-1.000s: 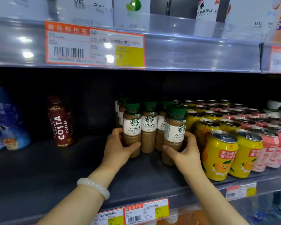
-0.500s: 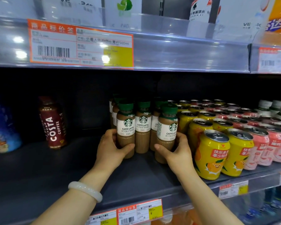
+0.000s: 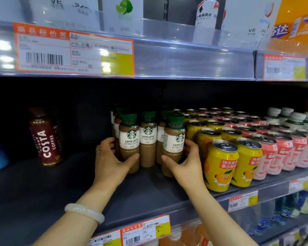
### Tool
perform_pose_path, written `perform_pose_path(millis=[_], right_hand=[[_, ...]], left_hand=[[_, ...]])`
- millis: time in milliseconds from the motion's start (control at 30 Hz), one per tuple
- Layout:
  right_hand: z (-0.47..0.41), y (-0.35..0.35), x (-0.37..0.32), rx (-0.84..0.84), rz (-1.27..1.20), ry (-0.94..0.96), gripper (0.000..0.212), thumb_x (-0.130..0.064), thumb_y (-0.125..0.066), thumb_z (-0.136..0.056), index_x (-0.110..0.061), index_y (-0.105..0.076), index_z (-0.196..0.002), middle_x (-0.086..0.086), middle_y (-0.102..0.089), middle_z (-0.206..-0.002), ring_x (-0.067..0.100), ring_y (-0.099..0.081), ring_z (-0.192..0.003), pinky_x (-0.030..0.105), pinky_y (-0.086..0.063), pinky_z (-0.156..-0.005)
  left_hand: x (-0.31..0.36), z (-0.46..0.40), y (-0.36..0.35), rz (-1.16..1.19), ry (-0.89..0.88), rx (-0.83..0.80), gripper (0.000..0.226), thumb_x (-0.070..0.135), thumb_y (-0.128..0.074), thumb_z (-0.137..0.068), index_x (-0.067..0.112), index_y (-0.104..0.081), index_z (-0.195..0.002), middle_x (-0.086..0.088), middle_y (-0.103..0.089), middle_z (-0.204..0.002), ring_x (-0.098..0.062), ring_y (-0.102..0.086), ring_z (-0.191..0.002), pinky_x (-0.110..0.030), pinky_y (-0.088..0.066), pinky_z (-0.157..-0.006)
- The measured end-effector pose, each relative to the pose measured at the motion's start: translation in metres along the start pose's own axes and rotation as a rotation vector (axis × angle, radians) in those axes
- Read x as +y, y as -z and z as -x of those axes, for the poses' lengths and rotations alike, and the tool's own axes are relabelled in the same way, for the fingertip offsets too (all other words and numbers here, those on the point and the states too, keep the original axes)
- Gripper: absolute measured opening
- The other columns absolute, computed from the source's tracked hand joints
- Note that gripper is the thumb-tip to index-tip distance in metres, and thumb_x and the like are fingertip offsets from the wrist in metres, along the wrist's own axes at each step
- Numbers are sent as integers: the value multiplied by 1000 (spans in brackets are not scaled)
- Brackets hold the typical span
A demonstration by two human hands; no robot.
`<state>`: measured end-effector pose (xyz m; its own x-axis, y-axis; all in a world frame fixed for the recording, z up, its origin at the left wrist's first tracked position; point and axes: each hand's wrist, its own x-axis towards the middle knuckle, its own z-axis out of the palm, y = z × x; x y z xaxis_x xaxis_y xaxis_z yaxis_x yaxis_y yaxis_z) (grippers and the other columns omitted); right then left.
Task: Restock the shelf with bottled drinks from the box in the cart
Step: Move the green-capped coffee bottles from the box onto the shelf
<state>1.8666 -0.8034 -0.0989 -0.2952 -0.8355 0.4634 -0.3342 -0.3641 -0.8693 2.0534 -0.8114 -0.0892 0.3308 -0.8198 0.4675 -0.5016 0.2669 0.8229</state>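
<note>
My left hand (image 3: 112, 162) and right hand (image 3: 187, 162) each grip a Starbucks latte bottle (image 3: 129, 139); the shelf's (image 3: 43, 192) left side waits unfilled.

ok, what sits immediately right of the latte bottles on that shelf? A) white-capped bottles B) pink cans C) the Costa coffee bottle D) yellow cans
D: the yellow cans stand right beside the latte bottles, next to the right hand.

- The right bottle (image 3: 173, 144), gripped by the right hand (image 3: 186, 164), now stands closer to the middle bottle (image 3: 148, 139) than a second ago.
- It leans less, its cap nearer the yellow cans (image 3: 220, 164).
</note>
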Motion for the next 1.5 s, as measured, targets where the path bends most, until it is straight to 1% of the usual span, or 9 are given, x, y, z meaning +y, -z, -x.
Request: perform_pose_path(millis=[200, 333, 467, 633, 767, 867, 967, 1200, 1500], right_hand=[[19, 9, -24, 204, 101, 323, 54, -19, -70, -77, -10, -45, -124, -1, -48, -118, 14, -48, -115, 24, -41, -98], [47, 24, -43, 131, 241, 490, 38, -19, -58, -81, -6, -52, -116, 9, -51, -117, 13, -46, -113, 23, -40, -98], [88, 62, -29, 102, 494, 396, 43, -17, -57, -78, -15, -45, -119, 8, -45, -125, 18, -41, -118, 25, -37, -100], [164, 132, 41, 46, 880, 44, 45, -19, -55, -70, -9, -50, -113, 19, -54, -121, 39, -53, -111, 44, -48, -88], [224, 186, 92, -143, 1176, -314, 53, -30, -71, -41, -16, -55, -90, 7, -60, -99, 30, -65, -90, 30, -55, -71], [252, 224, 105, -206, 1202, -518, 45, -24, -68, -65, -11, -52, -106, 9, -50, -116, 32, -49, -112, 34, -44, -89], [265, 264, 117, -231, 1208, -655, 43, -20, -58, -82, -7, -44, -120, 12, -41, -128, 31, -36, -121, 38, -33, -97], [271, 377, 179, -244, 1138, -809, 43, -26, -60, -83, -8, -45, -119, 14, -43, -124, 33, -39, -118, 41, -40, -95], [252, 550, 311, -355, 1125, -936, 41, -30, -53, -88, -6, -44, -120, 17, -47, -126, 35, -44, -120, 41, -42, -94]], left_hand=[[37, 16, 17, -61, -331, 181, 62, 27, -70, -75, 3, -45, -127, -19, -43, -129, -25, -38, -122, -27, -28, -105], [71, 50, 6, -272, -615, -124, 46, 22, -65, -79, 8, -54, -122, -13, -56, -119, -25, -46, -114, -31, -38, -96], [81, 99, -17, -389, -791, -346, 49, 10, -73, -71, 11, -57, -117, -9, -62, -110, -33, -58, -100, -42, -53, -75], [69, 179, -70, -347, -966, -588, 48, 28, -59, -56, 14, -58, -102, -6, -68, -91, -26, -61, -79, -33, -55, -55], [55, 242, -110, -512, -917, -977, 56, 19, -82, -38, 15, -61, -89, -5, -64, -82, -28, -65, -67, -32, -52, -47], [64, 281, -130, -613, -855, -1161, 50, 23, -72, -70, 19, -53, -115, -3, -54, -113, -27, -55, -107, -36, -51, -78], [74, 316, -157, -615, -902, -1195, 42, 25, -49, -90, 22, -35, -130, 0, -39, -134, -24, -36, -127, -34, -39, -96], [101, 393, -248, -667, -883, -1311, 38, 32, -49, -91, 20, -38, -126, -2, -41, -130, -26, -39, -123, -38, -41, -93], [130, 512, -393, -851, -633, -1515, 41, 23, -52, -89, 15, -42, -127, -7, -44, -130, -27, -39, -124, -40, -41, -94]])
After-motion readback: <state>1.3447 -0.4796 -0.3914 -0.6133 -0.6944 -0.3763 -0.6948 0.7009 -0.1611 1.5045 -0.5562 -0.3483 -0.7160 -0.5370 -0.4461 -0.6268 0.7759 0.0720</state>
